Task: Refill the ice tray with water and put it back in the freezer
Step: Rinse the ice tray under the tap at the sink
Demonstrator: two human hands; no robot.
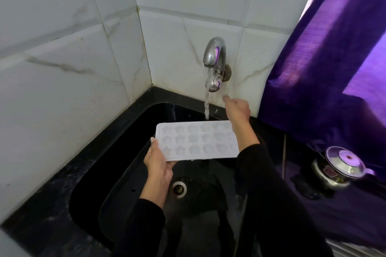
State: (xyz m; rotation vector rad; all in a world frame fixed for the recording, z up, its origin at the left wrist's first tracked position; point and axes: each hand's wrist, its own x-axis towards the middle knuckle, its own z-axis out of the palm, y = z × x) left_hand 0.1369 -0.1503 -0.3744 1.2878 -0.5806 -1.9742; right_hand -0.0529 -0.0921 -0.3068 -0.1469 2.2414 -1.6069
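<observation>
A white ice tray point(196, 141) with star and flower shaped cells is held level over the black sink point(133, 152). My left hand point(159, 162) grips its left end, thumb on top. A chrome wall tap point(215, 56) runs; its water stream point(206, 104) falls just behind the tray's far edge. My right hand point(237, 106) hovers over the tray's far right corner, just below and right of the tap, fingers relaxed and holding nothing.
White marble tiles form the corner behind the sink. The drain point(179, 189) lies under the tray. A purple curtain point(325, 58) hangs at the right over a black counter, where a steel pot with a lid point(338, 165) stands.
</observation>
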